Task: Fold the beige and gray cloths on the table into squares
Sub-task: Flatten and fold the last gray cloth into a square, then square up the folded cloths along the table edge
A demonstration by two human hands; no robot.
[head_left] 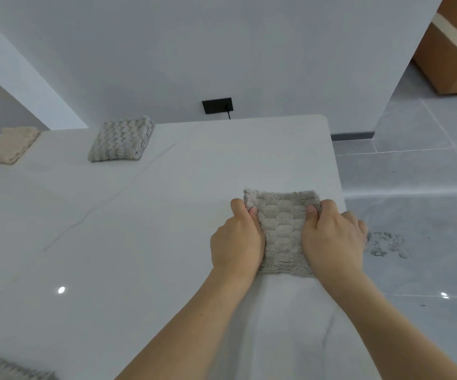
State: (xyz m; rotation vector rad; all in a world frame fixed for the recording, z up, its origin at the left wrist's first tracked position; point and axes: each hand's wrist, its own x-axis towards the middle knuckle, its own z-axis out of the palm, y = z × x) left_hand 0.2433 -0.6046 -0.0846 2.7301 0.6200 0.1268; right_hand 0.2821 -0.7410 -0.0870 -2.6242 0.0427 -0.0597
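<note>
Two hands work one folded gray cloth (pixel 282 229) near the right edge of the white tabletop (pixel 139 229). We see the left hand (pixel 237 239) gripping its left side, thumb on top, while the right hand (pixel 331 237) grips its right side likewise. Toward the far left lie a folded gray square (pixel 120 139) and a beige cloth (pixel 6 145), well apart from the hands. Another gray cloth (pixel 13 370) peeks in at the bottom-left corner.

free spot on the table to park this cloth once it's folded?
Bare table left of both hands, between the gray cloth they grip and the folded gray square at the far edge. Also bare right of that square. Tight: right edge, far-left beige cloth, near-left corner cloth.
</note>
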